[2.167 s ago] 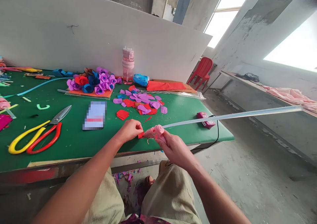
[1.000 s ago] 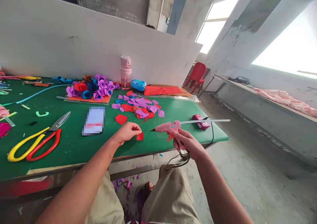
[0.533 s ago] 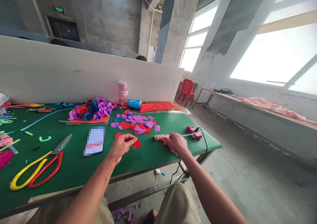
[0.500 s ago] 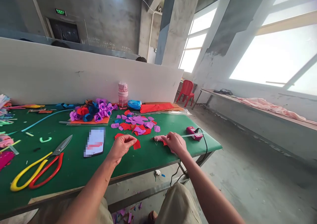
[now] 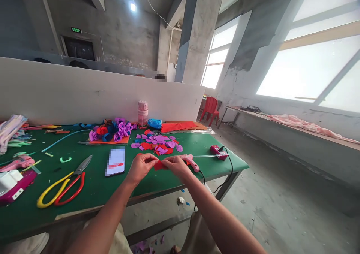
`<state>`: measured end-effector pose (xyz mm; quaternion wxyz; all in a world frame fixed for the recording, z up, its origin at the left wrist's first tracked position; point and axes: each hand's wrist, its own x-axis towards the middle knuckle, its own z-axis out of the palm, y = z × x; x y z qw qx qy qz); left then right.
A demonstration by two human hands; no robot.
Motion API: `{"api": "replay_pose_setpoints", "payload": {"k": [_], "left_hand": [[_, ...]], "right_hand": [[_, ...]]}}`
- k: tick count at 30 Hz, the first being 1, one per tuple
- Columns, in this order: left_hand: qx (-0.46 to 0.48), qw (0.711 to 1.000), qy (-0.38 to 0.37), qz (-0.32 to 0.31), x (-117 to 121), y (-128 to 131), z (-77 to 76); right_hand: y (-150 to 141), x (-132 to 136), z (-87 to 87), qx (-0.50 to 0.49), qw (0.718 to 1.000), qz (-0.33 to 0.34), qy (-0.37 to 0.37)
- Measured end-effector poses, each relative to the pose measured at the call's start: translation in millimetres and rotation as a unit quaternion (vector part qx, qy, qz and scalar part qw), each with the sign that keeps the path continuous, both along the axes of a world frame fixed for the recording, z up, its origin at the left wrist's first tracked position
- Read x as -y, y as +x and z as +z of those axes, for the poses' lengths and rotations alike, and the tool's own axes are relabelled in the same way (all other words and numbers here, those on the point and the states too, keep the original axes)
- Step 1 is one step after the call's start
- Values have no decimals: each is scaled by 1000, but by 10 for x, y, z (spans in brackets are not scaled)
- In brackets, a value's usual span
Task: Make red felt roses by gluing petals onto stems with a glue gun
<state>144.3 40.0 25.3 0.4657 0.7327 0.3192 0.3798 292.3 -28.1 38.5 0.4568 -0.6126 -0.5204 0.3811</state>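
Observation:
My left hand (image 5: 141, 166) and my right hand (image 5: 176, 166) meet over the front of the green table (image 5: 95, 186). Both pinch a small red felt piece (image 5: 158, 165) between their fingertips. The pink glue gun (image 5: 190, 160) lies on the table just right of my right hand, with a clear glue stick (image 5: 210, 156) sticking out of its back and a black cord (image 5: 229, 171) running off the edge. A heap of purple and red felt petals (image 5: 157, 145) lies just behind my hands.
A phone (image 5: 116, 161) and two pairs of scissors (image 5: 63, 183), one yellow and one red, lie to the left. Finished felt roses (image 5: 111, 130), a pink bottle (image 5: 142, 112) and red felt sheets (image 5: 180, 126) stand by the white partition (image 5: 84, 93). A pink plug box (image 5: 218, 151) sits near the right edge.
My right hand has set the glue gun down on the table and come left to the red piece, which my left hand has held throughout. The view has tilted up.

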Motion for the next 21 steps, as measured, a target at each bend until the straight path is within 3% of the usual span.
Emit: {"api": "replay_pose_setpoints", "payload": {"k": [5, 9, 14, 21], "left_hand": [[55, 998, -12, -4, 47, -57, 70], [56, 997, -28, -37, 102, -104, 131], [56, 995, -49, -65, 81, -133, 98], [90, 992, -44, 71, -32, -216, -4]], "right_hand": [[-75, 71, 24, -38, 999, -9, 25], [-128, 96, 89, -17, 999, 38, 28], [-154, 45, 51, -21, 999, 40, 6], [-141, -342, -19, -67, 994, -16, 87]]}}
